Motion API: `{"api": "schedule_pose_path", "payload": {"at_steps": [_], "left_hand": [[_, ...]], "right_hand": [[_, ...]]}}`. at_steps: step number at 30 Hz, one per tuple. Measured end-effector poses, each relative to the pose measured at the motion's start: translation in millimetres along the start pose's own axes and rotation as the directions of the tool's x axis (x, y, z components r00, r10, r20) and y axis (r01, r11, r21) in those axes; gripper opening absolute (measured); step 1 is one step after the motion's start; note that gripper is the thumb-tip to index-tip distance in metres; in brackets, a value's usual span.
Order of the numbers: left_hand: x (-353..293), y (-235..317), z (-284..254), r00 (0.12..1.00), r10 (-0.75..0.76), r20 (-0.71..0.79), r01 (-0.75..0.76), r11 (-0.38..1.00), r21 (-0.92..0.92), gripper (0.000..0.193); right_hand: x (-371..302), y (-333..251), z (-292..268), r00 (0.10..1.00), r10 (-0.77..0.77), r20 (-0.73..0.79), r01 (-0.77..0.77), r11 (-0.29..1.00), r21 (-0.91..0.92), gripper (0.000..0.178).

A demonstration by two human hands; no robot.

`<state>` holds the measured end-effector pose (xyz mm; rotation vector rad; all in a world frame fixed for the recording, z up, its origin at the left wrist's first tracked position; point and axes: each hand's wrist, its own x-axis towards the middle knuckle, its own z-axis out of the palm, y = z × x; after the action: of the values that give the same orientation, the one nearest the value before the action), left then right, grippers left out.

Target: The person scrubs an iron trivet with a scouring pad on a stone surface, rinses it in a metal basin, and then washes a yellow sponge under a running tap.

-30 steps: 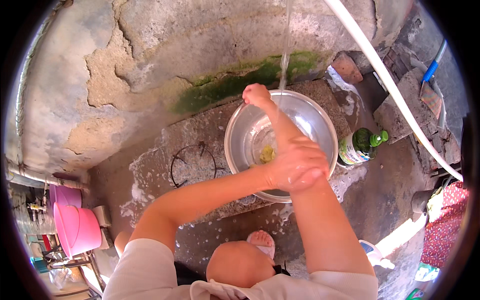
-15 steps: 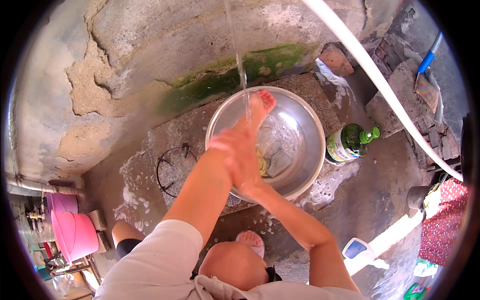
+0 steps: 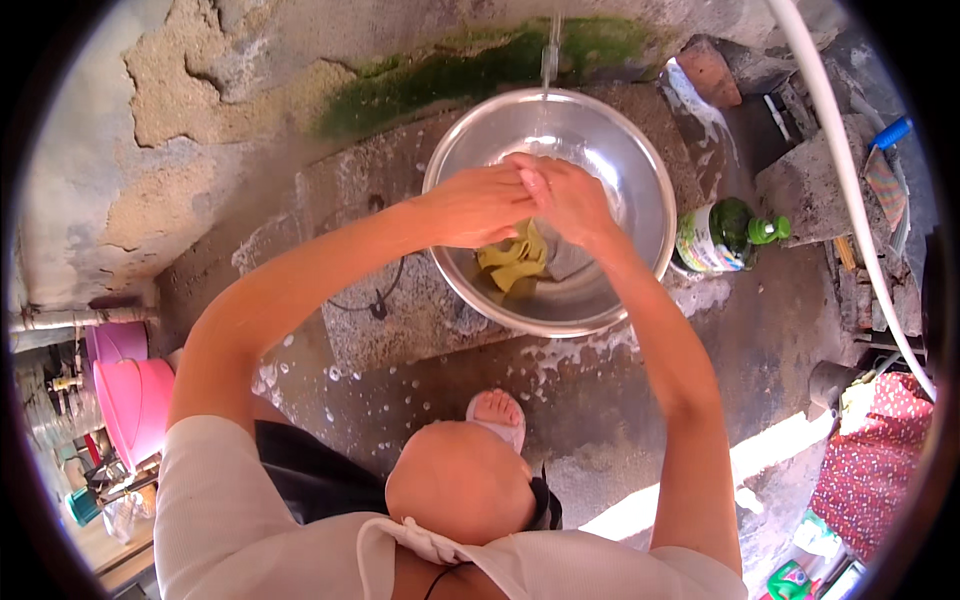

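Observation:
My left hand [image 3: 483, 206] and my right hand [image 3: 572, 203] meet over a round metal basin [image 3: 655, 170]. The left hand's fingers are stretched out, with the thumb apart. Curled fingers of the right hand lie over the left fingertips and hide part of them. Below the hands, a crumpled yellow-green cloth [image 3: 515, 262] rests in the basin. A thin stream of water [image 3: 551, 55] falls into the basin at its far rim. Right of the basin, a green pump bottle [image 3: 735, 232] with a pale label stands close by.
The basin sits on a rough stone slab [image 3: 370, 330] by a mossy wall [image 3: 440, 85]. A wire ring [image 3: 378, 305] lies on the slab. A white hose [image 3: 845, 170] crosses the right side, near broken bricks [image 3: 708, 72]. A pink bucket [image 3: 135, 400] stands at left.
My right hand has left my left forearm and now meets the left hand. Both elbows have spread outward. The view has shifted, and more of the yellow-green cloth shows.

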<state>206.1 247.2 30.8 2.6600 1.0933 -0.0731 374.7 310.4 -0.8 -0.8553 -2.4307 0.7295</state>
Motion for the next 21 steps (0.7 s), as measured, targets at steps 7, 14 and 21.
{"api": "schedule_pose_path", "payload": {"at_steps": [7, 14, 21], "left_hand": [[-80, 19, 21, 0.885, -0.407, -0.224, 0.249, 0.822, -0.512, 0.055], [-50, 8, 47, 0.813, -0.568, -0.129, 0.118, 0.377, -0.919, 0.052], [-51, 8, 43, 0.735, -0.66, -0.156, 0.177, 0.408, -0.896, 0.027]], "right_hand": [[-63, -49, -53, 0.851, 0.201, 0.486, -0.51, 0.092, 0.855, 0.088], [-85, -103, -118, 0.926, 0.099, 0.364, -0.377, 0.222, 0.899, 0.09], [-255, -46, -91, 0.673, 0.459, 0.58, -0.738, 0.364, 0.568, 0.035]]}}
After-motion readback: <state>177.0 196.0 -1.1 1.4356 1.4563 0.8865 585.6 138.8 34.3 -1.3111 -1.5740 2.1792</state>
